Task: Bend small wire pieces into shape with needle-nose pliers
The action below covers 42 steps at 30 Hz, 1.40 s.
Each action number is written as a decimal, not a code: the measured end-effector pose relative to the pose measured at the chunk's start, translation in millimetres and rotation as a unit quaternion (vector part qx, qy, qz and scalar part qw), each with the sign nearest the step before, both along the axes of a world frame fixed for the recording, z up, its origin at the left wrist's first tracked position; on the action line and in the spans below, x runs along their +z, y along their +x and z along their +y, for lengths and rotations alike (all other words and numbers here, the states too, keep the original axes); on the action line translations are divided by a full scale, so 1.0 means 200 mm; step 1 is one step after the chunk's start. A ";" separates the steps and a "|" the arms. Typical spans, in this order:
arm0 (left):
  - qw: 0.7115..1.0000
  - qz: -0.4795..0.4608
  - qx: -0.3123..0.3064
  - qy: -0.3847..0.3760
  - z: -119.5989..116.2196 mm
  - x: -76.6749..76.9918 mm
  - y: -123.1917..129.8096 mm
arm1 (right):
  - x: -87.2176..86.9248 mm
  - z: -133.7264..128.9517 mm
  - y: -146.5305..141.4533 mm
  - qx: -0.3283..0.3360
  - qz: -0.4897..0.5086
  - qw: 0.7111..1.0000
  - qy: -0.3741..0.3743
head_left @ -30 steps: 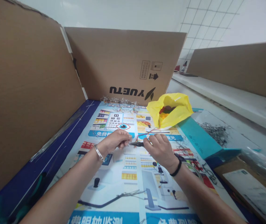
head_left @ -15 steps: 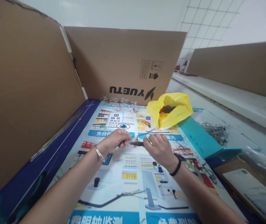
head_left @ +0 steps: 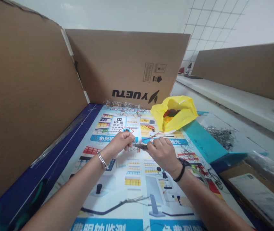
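Note:
My left hand [head_left: 122,141], with a silver bangle at the wrist, pinches a small thin wire piece [head_left: 134,140] that has a touch of orange on it. Its exact shape is too small to make out. Fingers wrapped round the handles, my right hand [head_left: 164,155] grips dark pointed pliers [head_left: 140,146]. Their tips point left and meet the wire piece at my left fingertips; whether the jaws are closed on it I cannot tell. Behind the right hand, a thin red wire [head_left: 151,137] runs up towards a yellow bag [head_left: 187,112] with red and orange things inside.
A printed sheet [head_left: 117,179] covers the table. Tangled wire pieces [head_left: 122,104] lie at its back, below a cardboard panel [head_left: 117,61]. A wire bundle [head_left: 137,199] lies in front. At right are silver wire bits [head_left: 220,136], a teal flap [head_left: 204,144] and a cardboard box [head_left: 259,192].
The plier tips and the wire piece have shifted slightly at my left fingertips, and more of the orange on the piece shows. Both hands stay nearly in place; the view has moved a little.

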<state>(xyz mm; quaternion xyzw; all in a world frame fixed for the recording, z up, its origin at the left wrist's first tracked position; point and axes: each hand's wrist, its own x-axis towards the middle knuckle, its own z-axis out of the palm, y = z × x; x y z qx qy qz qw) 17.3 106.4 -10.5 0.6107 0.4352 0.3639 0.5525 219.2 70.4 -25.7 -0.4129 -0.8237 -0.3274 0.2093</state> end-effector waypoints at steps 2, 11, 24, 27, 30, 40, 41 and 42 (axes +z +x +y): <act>1.000 0.008 0.009 0.020 0.00 -0.01 0.00 | 0.00 0.00 0.00 -0.004 0.006 1.000 -0.007; 0.971 0.133 0.013 0.197 -0.02 0.04 -0.02 | 0.00 0.00 -0.02 -0.012 0.022 0.999 -0.028; 0.975 0.129 0.010 0.181 -0.03 0.05 -0.02 | 0.02 -0.01 -0.01 -0.003 0.021 1.000 -0.003; 0.974 0.133 0.014 0.182 -0.02 0.04 -0.02 | 0.02 -0.01 -0.01 -0.005 0.013 1.000 0.004; 0.978 0.125 0.014 0.166 -0.02 0.02 -0.02 | 0.01 -0.01 0.00 -0.017 -0.004 1.000 0.013; 0.990 0.067 0.029 0.124 -0.02 0.02 0.00 | 0.01 0.00 0.01 -0.017 -0.003 1.000 0.006; 0.989 0.071 0.034 0.128 -0.02 0.02 0.01 | 0.01 0.00 0.01 -0.018 -0.001 1.000 0.003; 0.988 0.074 0.039 0.132 -0.02 0.02 0.01 | 0.01 0.00 0.00 -0.020 0.000 1.000 0.001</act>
